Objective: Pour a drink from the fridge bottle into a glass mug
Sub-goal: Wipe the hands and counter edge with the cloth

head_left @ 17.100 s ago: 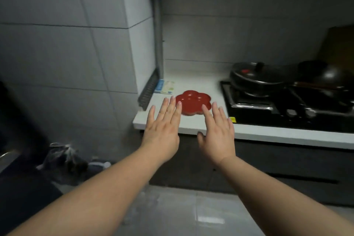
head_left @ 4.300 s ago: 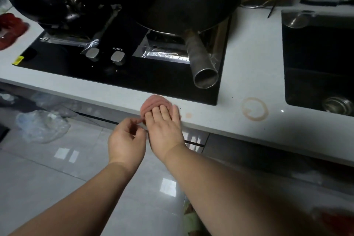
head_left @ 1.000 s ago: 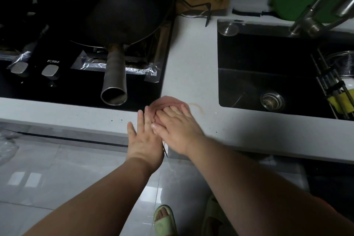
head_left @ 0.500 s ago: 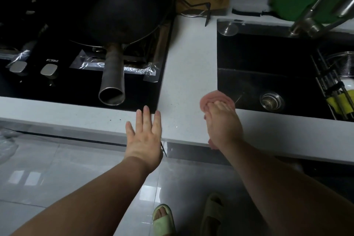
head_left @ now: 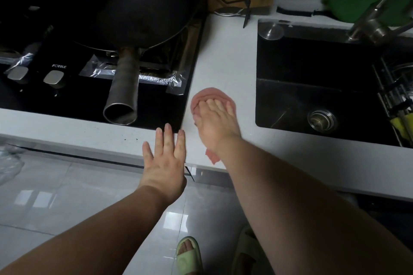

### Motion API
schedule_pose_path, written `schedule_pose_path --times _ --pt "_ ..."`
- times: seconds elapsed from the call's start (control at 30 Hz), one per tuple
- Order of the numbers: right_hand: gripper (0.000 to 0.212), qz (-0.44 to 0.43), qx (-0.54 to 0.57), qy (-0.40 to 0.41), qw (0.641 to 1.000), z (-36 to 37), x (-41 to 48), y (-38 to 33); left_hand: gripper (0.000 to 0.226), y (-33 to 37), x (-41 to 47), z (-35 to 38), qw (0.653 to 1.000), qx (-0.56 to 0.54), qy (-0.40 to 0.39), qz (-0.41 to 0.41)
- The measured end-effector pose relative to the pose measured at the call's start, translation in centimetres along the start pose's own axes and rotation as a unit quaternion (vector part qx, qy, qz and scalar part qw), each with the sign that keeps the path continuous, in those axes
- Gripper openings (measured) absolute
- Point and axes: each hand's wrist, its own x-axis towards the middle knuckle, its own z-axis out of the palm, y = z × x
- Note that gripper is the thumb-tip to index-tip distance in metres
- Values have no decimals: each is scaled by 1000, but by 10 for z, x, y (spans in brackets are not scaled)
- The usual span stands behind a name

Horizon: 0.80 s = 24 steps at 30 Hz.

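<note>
1. The left hand point(head_left: 164, 158) is flat, palm down, with straight fingers. Its fingertips rest on the front edge of the white stone countertop point(head_left: 223, 56). It holds nothing.
2. The right hand point(head_left: 213, 118) lies at 1 o'clock from the left hand, just beside it. Its fingers are spread flat across a folded pink cloth point(head_left: 197, 100) and press it onto the countertop. The thumb is hidden. One corner of the cloth shows under the wrist at 6 o'clock.
3. The fridge bottle and the glass mug: their location cannot be told from this view.
4. A black glass hob point(head_left: 67, 100) sits at 9 o'clock from the cloth, its edge just beside it. Two square metal knobs point(head_left: 53, 77) stand on the hob.
5. A round black wok point(head_left: 120, 2) rests on the hob at 11 o'clock from the cloth. Its hollow metal tube handle point(head_left: 123, 96) points toward the person.
6. A black recessed sink point(head_left: 312, 69) lies at 3 o'clock from the cloth, with a steel drain point(head_left: 321, 119) in its floor.
7. A steel faucet point(head_left: 380, 11) stands at 1 o'clock from the sink's centre.
8. Pale green slippers point(head_left: 187, 257) show on the glossy tiled floor point(head_left: 55, 196) at 6 o'clock.
</note>
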Motion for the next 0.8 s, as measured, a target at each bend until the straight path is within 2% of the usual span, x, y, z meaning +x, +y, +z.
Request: schedule_pose_path --times 0.23,0.37,0.43,0.47,0.5,0.53,0.6,0.63,0.7,0.8 --pt "43 123 6 20 992 -14 -38 49 98 -2 -1 -3 1000 -9 -16 13" --pt "55 210 52 -7 976 -26 -76 67 105 -5 -5 -13 999 -21 -25 30" --pt "52 305 171 -34 936 -32 -91 66 106 -6 -7 -19 998 -15 -44 30" --pt "35 330 223 -28 917 -44 -99 62 106 -5 -8 -25 998 -5 -52 29" --pt "17 357 285 5 890 -56 -105 61 105 -4 -10 -31 998 0 -63 22" --pt "15 381 347 56 855 -68 -108 61 102 -1 -10 -37 998 -7 -68 9" --pt "9 387 399 121 822 -97 -112 64 93 7 -9 -57 996 -62 -56 -7" --pt "8 376 415 138 817 -113 -115 67 90 12 -7 -67 994 -102 -38 -2" --pt "11 346 466 173 796 -145 -116 68 85 25 -3 -92 978 -200 -6 54" --pt "28 302 580 173 736 -183 -117 71 71 52 -1 -139 914 -361 42 181"
